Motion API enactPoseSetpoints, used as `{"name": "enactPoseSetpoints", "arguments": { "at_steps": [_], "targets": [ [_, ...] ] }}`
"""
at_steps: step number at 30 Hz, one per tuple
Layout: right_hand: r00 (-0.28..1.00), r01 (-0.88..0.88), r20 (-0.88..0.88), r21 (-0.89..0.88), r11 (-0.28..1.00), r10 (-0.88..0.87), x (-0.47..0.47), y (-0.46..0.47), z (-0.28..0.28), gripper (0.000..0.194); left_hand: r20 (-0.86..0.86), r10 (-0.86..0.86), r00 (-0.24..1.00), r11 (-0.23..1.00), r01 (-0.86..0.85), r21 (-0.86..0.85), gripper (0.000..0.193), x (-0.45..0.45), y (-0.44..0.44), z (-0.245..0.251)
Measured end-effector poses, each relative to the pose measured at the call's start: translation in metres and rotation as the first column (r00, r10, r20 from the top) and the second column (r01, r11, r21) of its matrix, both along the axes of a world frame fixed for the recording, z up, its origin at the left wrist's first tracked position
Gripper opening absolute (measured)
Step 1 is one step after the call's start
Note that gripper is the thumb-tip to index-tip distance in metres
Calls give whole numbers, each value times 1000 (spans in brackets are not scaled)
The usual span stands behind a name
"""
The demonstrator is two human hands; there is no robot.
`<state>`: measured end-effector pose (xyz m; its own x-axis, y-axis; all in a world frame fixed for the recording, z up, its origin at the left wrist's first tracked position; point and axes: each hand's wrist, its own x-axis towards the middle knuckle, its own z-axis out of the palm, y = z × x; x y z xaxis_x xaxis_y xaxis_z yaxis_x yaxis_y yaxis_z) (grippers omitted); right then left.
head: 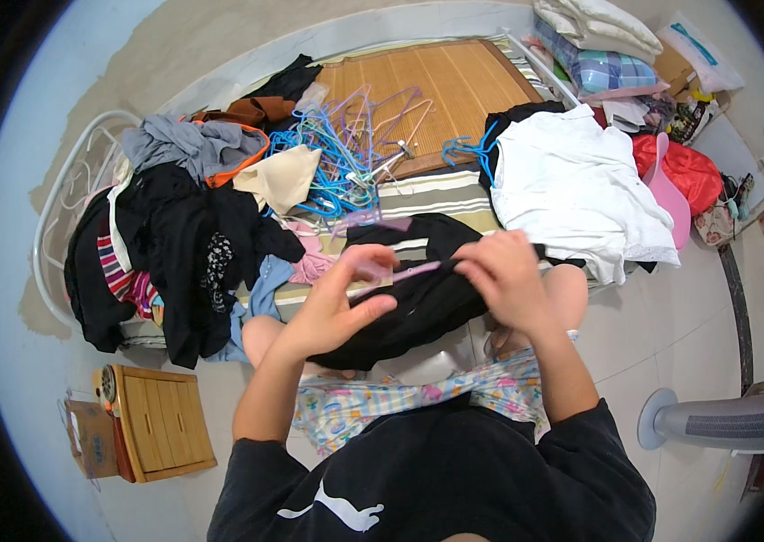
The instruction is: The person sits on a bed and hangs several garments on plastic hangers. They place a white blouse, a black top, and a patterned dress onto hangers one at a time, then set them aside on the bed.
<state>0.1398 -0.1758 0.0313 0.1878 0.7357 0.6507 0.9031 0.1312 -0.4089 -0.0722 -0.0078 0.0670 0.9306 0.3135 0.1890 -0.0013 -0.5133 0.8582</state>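
A black garment [415,318] lies across my lap and the bed's front edge. At its right side my right hand [507,284] pinches the black cloth around one end of a light purple plastic hanger [415,269]. My left hand [344,305] is near the hanger's other end, thumb and fingers spread apart. Motion blurs the hanger there, and the hook part [361,220] rises faintly above. Beyond the hands is a tangled heap of blue, purple and pink hangers [334,159]. White garments [571,183] lie stacked to the right, with several blue hanger hooks [473,149] sticking out.
Dark clothes [172,230] and a grey garment [185,146] are piled at the left, beside a white metal bed rail [39,223]. A bamboo mat [429,88] covers the bed's far part. A wooden cabinet [165,423] and a grey tower fan [727,420] stand on the floor.
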Motion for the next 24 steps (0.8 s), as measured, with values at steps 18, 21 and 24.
{"name": "enactPoseSetpoints", "arguments": {
  "at_steps": [18,21,24],
  "targets": [
    [461,254,-838,-191,948,-293,88,26,-155,90,220,614,758,611,-280,-741,40,-39,64,-53],
    [537,509,-721,-138,849,-439,8,27,-163,63,293,625,724,593,-196,-781,45,-10,57,-41],
    [-116,268,-992,18,963,51,-71,15,-145,27,399,569,719,641,-83,-763,45,39,35,-22]
  ]
}}
